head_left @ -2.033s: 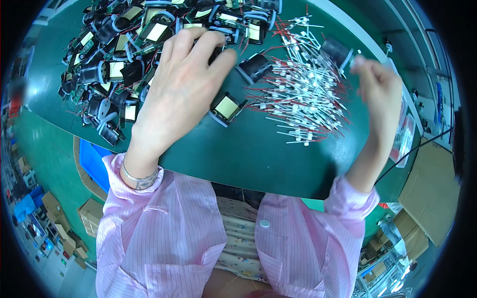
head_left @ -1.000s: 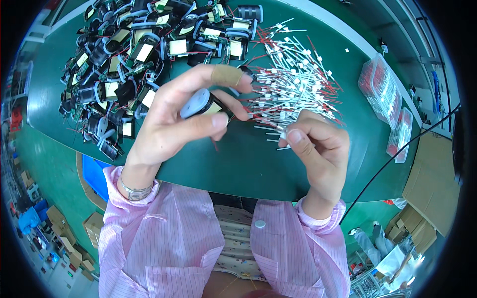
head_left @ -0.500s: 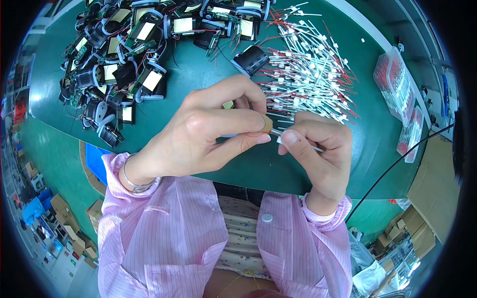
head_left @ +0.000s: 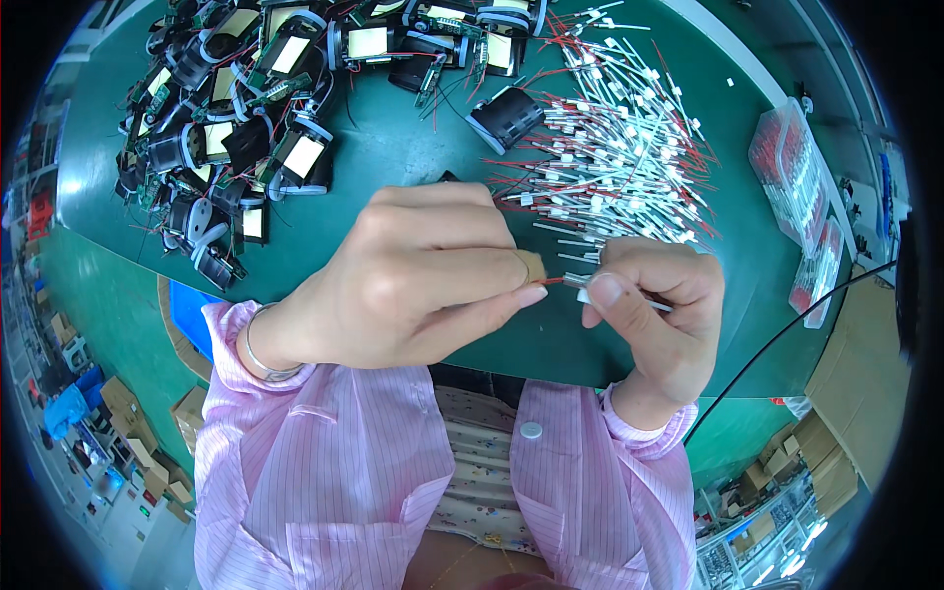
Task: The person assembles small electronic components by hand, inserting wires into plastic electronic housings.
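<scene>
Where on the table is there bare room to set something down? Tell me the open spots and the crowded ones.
The green table is bare between the right hand and the plastic boxes, and between the black parts and the left hand. It is crowded at upper left with those parts and at upper center with wires.

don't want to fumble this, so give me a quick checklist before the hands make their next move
1. Left hand pinching the red wire: ok, the wire shows at its fingertips.
2. Right hand gripping the white lead: ok, between thumb and fingers.
3. Wire securely joined to the lead: cannot tell, too small.
4. Anything else inside the left hand: cannot tell, the palm is hidden.
5. Loose leads well away from the right hand: not ok, some lie right by it.
</scene>
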`<state>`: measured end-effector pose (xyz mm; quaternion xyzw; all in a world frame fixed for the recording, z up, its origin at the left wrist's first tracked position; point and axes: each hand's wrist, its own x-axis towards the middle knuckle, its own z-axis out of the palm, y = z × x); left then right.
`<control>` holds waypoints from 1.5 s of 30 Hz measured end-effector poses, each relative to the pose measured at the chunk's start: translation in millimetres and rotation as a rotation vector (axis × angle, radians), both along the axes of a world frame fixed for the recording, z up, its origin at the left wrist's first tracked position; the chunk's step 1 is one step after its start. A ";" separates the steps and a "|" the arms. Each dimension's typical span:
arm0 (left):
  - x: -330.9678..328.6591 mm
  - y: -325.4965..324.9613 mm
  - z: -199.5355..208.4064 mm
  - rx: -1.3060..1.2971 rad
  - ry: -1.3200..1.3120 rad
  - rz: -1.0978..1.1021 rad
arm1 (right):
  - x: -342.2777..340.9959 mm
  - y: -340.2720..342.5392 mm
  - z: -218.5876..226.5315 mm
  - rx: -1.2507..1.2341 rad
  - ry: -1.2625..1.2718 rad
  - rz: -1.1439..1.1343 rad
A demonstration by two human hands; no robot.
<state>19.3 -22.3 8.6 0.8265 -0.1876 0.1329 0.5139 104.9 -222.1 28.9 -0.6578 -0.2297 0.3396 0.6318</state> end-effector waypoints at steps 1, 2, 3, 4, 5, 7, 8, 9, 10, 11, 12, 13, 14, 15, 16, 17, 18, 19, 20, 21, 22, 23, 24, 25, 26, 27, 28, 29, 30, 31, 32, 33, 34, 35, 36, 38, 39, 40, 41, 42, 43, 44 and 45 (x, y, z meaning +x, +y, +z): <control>-0.7 1.2 2.2 0.002 0.002 0.003 | 0.1 -0.4 0.7 0.013 0.018 -0.014; -1.3 2.5 4.6 -0.045 0.050 -0.009 | -0.1 -0.1 1.0 0.016 0.020 -0.010; -0.8 2.9 5.7 -0.097 0.096 -0.027 | -0.4 -1.2 1.0 0.047 0.049 -0.042; -1.1 4.1 6.7 -0.100 0.094 -0.031 | -0.6 -2.3 0.8 0.079 0.078 -0.073; -1.7 5.8 7.8 -0.188 0.161 -0.033 | -0.5 -4.6 -0.5 0.076 0.076 -0.076; -2.1 6.0 10.7 -0.271 0.229 -0.035 | -0.2 -9.2 -5.4 0.253 0.315 -0.124; -2.1 5.2 12.6 -0.386 0.265 -0.014 | -0.2 -7.7 -4.7 0.253 0.313 -0.126; -3.0 4.9 13.4 -0.497 0.301 0.015 | 0.1 -2.3 -4.2 0.334 0.398 -0.118; -4.0 3.2 11.7 -0.495 0.301 0.018 | -0.8 3.0 -3.3 0.414 0.482 -0.110; -5.0 0.3 8.3 -0.516 0.276 0.026 | -6.3 6.2 -0.8 0.350 0.511 -0.133; -5.1 -1.7 7.3 -0.539 0.250 0.031 | -10.8 9.4 -2.1 0.350 0.510 -0.133; -4.9 -2.9 7.8 -0.539 0.250 0.032 | -15.5 11.7 -6.3 0.321 0.355 -0.108; -5.0 -3.9 8.2 -0.530 0.259 0.018 | -18.1 13.0 -9.5 0.292 0.201 -0.083; -4.9 -4.0 8.1 -0.522 0.270 0.004 | -17.4 14.4 -11.2 0.270 0.051 -0.085; -5.1 -3.0 7.8 -0.524 0.270 0.006 | -17.8 15.3 -10.3 0.268 0.052 -0.083; -5.5 -1.4 7.3 -0.481 0.272 -0.006 | -18.7 16.2 -8.7 0.252 0.068 -0.121; -5.2 -0.8 7.8 -0.435 0.272 -0.021 | -19.3 15.9 -7.2 0.238 0.081 -0.160; -5.2 -0.9 6.9 -0.434 0.271 -0.021 | -19.6 15.6 -6.8 0.239 0.080 -0.159; -5.4 -1.0 5.1 -0.404 0.234 -0.030 | -19.8 15.3 -6.5 0.236 0.083 -0.169; -5.3 -0.4 3.5 -0.376 0.198 -0.037 | -19.7 15.7 -6.8 0.231 0.087 -0.178; -4.8 0.6 3.1 -0.375 0.198 -0.035 | -19.8 16.1 -6.8 0.231 0.088 -0.176; -4.4 1.8 3.2 -0.336 0.181 -0.048 | -20.0 16.5 -6.5 0.240 0.114 -0.177; -4.0 2.3 3.0 -0.300 0.163 -0.064 | -20.4 16.4 -6.0 0.246 0.139 -0.182; -3.7 2.3 3.3 -0.302 0.163 -0.066 | -19.7 15.9 -6.8 0.244 0.137 -0.183; -3.3 2.2 3.8 -0.305 0.157 -0.066 | -17.9 15.1 -8.6 0.244 0.080 -0.139; -3.6 2.0 4.2 -0.304 0.154 -0.061 | -15.9 14.6 -10.6 0.246 0.027 -0.091; -3.8 2.1 4.6 -0.304 0.155 -0.061 | -13.0 14.7 -11.4 0.247 0.028 -0.091; -4.0 2.4 5.0 -0.303 0.154 -0.070 | -9.7 15.1 -11.8 0.253 -0.047 -0.044; -4.2 2.6 5.2 -0.302 0.152 -0.080 | -7.5 15.2 -12.3 0.258 -0.122 0.004; -4.3 2.7 5.4 -0.302 0.152 -0.080 | -6.7 15.0 -13.1 0.258 -0.122 0.004; -4.3 2.9 5.4 -0.276 0.157 -0.089 | -6.2 14.9 -14.1 0.269 -0.082 0.014; -4.5 3.1 5.6 -0.251 0.160 -0.099 | -6.2 14.9 -14.2 0.279 -0.044 0.024; -4.8 3.2 5.7 -0.251 0.159 -0.098 | -6.9 15.1 -13.3 0.279 -0.045 0.026; -5.1 3.3 5.6 -0.249 0.166 -0.098 | -8.0 15.4 -11.9 0.260 -0.017 0.010; -5.0 3.3 5.6 -0.247 0.172 -0.101 | -8.8 15.4 -10.8 0.240 0.010 -0.007; -5.0 4.6 5.4 -0.267 0.200 -0.118 | -10.4 14.9 -12.4 0.266 0.033 -0.004; -5.6 5.5 5.4 -0.284 0.231 -0.131 | -10.9 15.3 -13.7 0.295 0.060 0.002; -6.1 6.0 5.7 -0.283 0.232 -0.128 | -12.4 15.7 -12.7 0.296 0.061 0.004; -6.5 6.5 6.2 -0.297 0.255 -0.126 | -15.2 15.6 -10.4 0.293 0.168 -0.025; -6.4 6.9 6.7 -0.313 0.277 -0.127 | -17.5 15.4 -7.9 0.288 0.273 -0.055; -6.3 6.6 6.2 -0.314 0.276 -0.126 | -19.1 15.3 -6.3 0.287 0.272 -0.054; -6.0 5.7 5.3 -0.303 0.260 -0.115 | -20.4 15.2 -5.1 0.237 0.259 -0.091; -5.7 4.9 4.8 -0.291 0.244 -0.102 | -20.9 15.3 -4.7 0.189 0.248 -0.126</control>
